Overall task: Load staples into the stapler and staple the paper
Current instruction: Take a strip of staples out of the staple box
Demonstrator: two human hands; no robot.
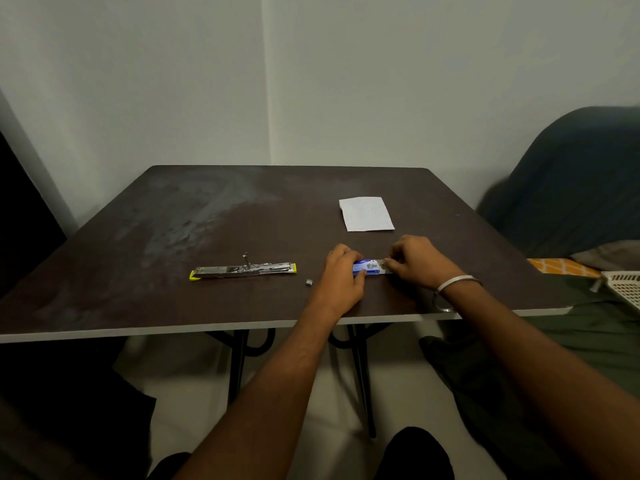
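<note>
Blue staple box (366,267) gripped by left hand (343,277); right hand (414,263) pinches its (seemingly open) end.

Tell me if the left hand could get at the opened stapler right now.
Probably yes, once it lets go. The left hand grips the blue staple box, so it is busy, but the opened stapler lies apart on the table to its left, with only a small metal piece lying between them.

The stapler (243,269) is showing glossy metal with yellow plastic ends; the table (180,230) is looking matt, worn; the paper (366,214) is lying matt white.
</note>
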